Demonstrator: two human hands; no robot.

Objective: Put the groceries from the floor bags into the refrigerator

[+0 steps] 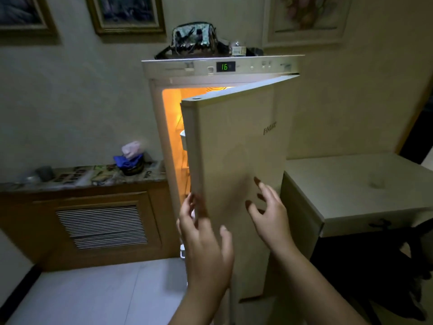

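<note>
The door is hiding most of the fridge interior; items on the desk are blurring beyond telling.

There is a single view, from a wide-angle camera worn on the person's head. It faces forward and slightly down, close to the refrigerator, whose half-open door fills the centre of the frame. Both hands reach in from the bottom edge, near the lens. Straight lines bow toward the edges; the bench lies at left and a low cabinet at right.
</note>
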